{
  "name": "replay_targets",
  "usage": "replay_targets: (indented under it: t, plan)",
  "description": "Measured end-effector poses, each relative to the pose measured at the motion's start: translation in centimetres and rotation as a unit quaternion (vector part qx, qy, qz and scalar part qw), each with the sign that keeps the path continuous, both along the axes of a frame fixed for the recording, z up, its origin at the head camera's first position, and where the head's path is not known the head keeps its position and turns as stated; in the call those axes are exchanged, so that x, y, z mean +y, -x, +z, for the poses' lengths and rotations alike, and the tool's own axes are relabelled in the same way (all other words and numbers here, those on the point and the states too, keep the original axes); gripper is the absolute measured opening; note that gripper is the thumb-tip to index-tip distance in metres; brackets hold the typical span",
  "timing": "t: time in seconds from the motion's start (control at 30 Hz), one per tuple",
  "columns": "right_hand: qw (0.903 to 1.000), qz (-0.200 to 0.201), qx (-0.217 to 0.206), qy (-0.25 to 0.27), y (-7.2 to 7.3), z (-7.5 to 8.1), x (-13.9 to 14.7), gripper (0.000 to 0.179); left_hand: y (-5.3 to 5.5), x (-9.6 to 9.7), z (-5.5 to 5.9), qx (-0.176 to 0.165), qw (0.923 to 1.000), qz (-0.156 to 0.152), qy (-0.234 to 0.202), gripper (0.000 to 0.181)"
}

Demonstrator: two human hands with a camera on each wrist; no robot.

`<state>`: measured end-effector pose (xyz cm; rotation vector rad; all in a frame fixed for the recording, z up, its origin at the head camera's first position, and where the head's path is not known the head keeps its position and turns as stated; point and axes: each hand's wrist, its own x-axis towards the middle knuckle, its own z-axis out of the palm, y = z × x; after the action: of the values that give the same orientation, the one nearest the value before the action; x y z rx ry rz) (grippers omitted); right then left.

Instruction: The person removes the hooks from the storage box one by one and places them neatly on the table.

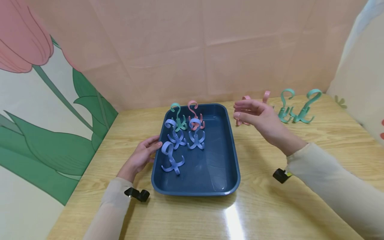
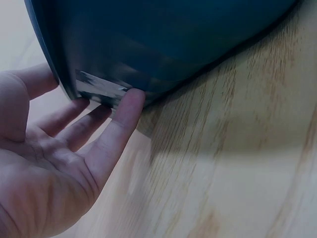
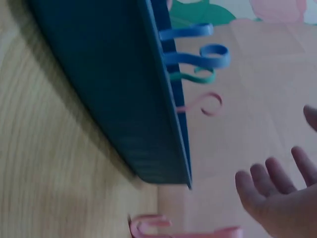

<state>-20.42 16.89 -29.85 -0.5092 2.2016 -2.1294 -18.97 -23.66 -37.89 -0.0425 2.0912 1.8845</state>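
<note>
My left hand (image 1: 143, 155) steadies a dark blue tray (image 1: 198, 193) at its left side. The thumb lies at the rim, while the other fingertips touch the outer wall (image 2: 163, 59), loosely spread. In the air beyond the tray's right edge is my right hand (image 1: 262, 121), fingers extended and nothing in them. Behind it stand two pink swivel hooks, one nearer the tray (image 1: 246, 97) and another (image 1: 266, 95), both partly hidden by the hand. Inside the tray's left half are three blue-violet hooks (image 1: 196, 140), one green hook (image 1: 180, 125) and one pink hook (image 1: 196, 116).
Two green hooks (image 1: 283, 115) (image 1: 303, 113) stand farther right on the wooden table (image 1: 192, 216). A pink cloth backdrop (image 1: 168, 60) rises along the table's back, with a tulip-print panel (image 1: 45, 150) at the left and a pale panel (image 1: 366, 80) at the right.
</note>
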Motion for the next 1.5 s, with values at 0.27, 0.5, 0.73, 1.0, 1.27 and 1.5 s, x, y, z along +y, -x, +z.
replay_targets:
  t: [0.27,0.5,0.73,1.0,1.27,1.5]
  plan:
    - [0.992,0.102,-0.03,-0.068,1.8,-1.3,-2.9,0.049,0.0,0.0,0.0,-0.002,1.0,0.005,-0.002,0.047]
    - [0.9856,0.129,-0.045,-0.099,3.2,-1.7,-4.9,0.05,0.1,0.2,0.1,-0.005,0.9999,0.011,-0.008,0.045]
    - [0.9817,0.143,-0.035,-0.121,4.3,-2.4,-6.6,0.051,0.3,0.3,-0.1,-0.002,0.9999,0.005,-0.011,0.047]
    - [0.9753,0.175,-0.023,-0.133,4.6,-2.2,-8.2,0.045,0.4,0.0,-0.3,0.001,0.9999,0.003,-0.017,0.047]
    - [0.9715,0.21,-0.028,-0.107,4.6,-2.1,-8.7,0.036,0.3,0.0,-0.2,0.0,0.9998,-0.001,-0.02,0.047]
    - [0.9737,0.196,-0.037,-0.11,4.8,-2.2,-9.0,0.034,0.4,0.0,-0.3,-0.007,0.9998,0.011,-0.015,0.044]
